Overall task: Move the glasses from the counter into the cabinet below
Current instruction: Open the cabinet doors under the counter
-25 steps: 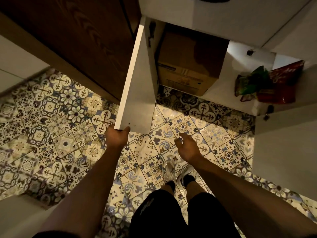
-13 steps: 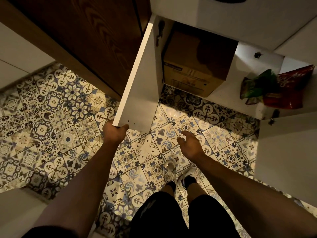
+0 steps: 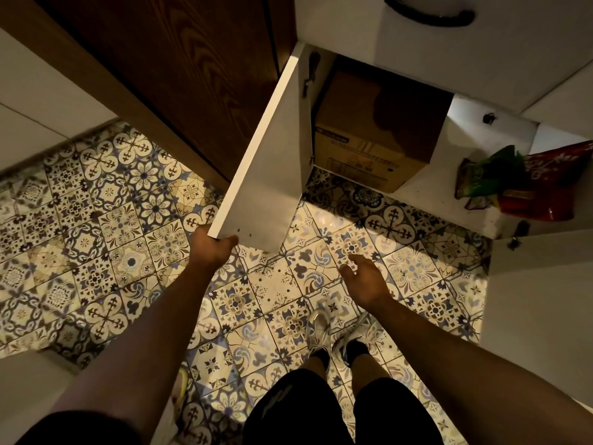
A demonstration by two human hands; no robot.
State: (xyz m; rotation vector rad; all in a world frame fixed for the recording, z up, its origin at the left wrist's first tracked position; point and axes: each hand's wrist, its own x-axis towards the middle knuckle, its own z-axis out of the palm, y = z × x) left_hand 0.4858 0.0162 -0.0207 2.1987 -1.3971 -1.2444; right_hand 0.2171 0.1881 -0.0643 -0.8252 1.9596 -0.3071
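I look straight down at an open white cabinet (image 3: 462, 136) under the counter. Its left door (image 3: 269, 175) stands swung out, and my left hand (image 3: 210, 248) grips the door's lower corner. My right hand (image 3: 364, 277) hovers over the patterned floor in front of the cabinet, fingers apart, holding nothing. Inside the cabinet a brown cardboard box (image 3: 372, 136) fills the left side. No glasses are in view.
Red and green snack bags (image 3: 519, 181) lie on the cabinet floor at the right. The right door (image 3: 542, 303) stands open at the right edge. A dark wooden panel (image 3: 179, 75) stands left of the cabinet. My feet (image 3: 333, 342) stand on the tiled floor (image 3: 106, 226). A drawer handle (image 3: 426, 14) shows above.
My view has shifted so the cabinet sits lower and further right in frame. My left hand stays on the door corner; my right hand has stayed in front of the cabinet.
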